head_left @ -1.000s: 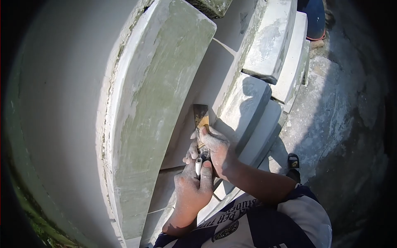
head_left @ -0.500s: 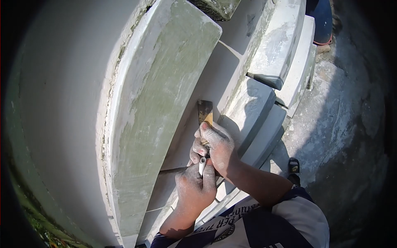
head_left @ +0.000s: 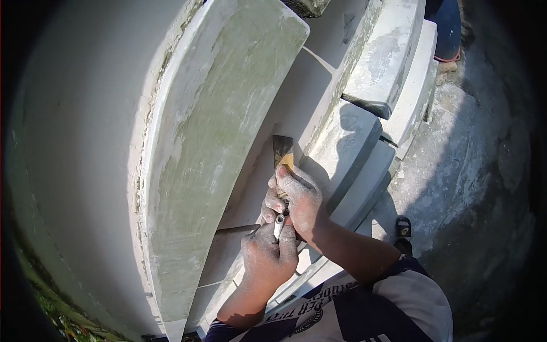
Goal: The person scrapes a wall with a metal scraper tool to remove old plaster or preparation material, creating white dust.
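Observation:
A scraper [head_left: 283, 149] with a dark, worn blade and a yellowish part below it points up the view. My right hand [head_left: 299, 196], coated in pale dust, is closed round its lower part. Just below, my left hand [head_left: 269, 246] is closed round a white tube-like piece [head_left: 278, 226], whose open end shows between thumb and fingers. The two hands touch or nearly touch. Behind the blade lies a smooth, shaded pale surface [head_left: 250, 196], between a long greenish-white slab [head_left: 199, 159] on the left and whitish blocks [head_left: 347, 137] on the right.
More pale stepped blocks [head_left: 384, 57] run toward the upper right. Beyond them are a dark blue container [head_left: 446, 31] and a rough grey floor [head_left: 450, 154]. A foot in a dark sandal [head_left: 403, 227] stands at lower right. Green plants [head_left: 62, 319] show at lower left.
The view has shifted slightly, so the slab and blocks sit a little differently in it. Both hands keep their grips, with the scraper almost unmoved in the view.

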